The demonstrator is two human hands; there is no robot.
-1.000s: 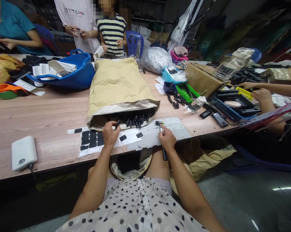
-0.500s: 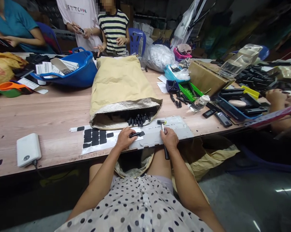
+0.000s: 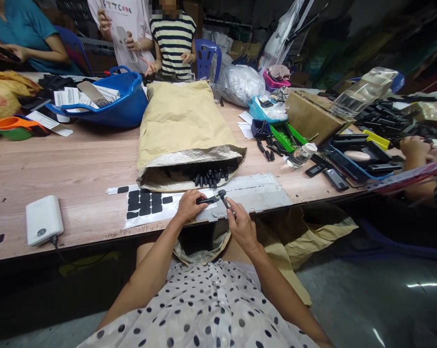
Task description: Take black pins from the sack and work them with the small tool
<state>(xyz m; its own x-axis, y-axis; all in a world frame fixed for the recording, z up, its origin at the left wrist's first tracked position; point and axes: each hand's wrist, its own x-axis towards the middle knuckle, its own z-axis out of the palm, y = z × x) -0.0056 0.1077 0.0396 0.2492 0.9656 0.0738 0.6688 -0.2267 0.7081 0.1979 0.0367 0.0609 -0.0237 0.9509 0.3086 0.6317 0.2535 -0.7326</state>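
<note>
My left hand (image 3: 188,208) is closed around a slim black plastic piece (image 3: 206,200) held low over the grey board (image 3: 265,193). In my right hand (image 3: 241,223) is a small hammer (image 3: 224,198), gripped by its handle. The hammer's dark head is at the right end of the black piece; whether they touch I cannot tell. Beside my left hand lies a white sheet (image 3: 163,212) with rows of black rounded stickers (image 3: 145,201). Just beyond my hands, a tan paper sack (image 3: 184,116) lies with its mouth towards me, showing several black pieces (image 3: 211,178) inside.
A white power bank (image 3: 44,220) with a cable is at the left. Behind it stands a blue basket (image 3: 131,99) of papers. To the right are a green tray (image 3: 287,137), a clear bottle (image 3: 301,155) and black devices (image 3: 335,179). Other people work across the table and at right.
My right hand has brought the hammer leftwards, from over the grey board to the end of the black piece. My left hand stays in nearly the same place.
</note>
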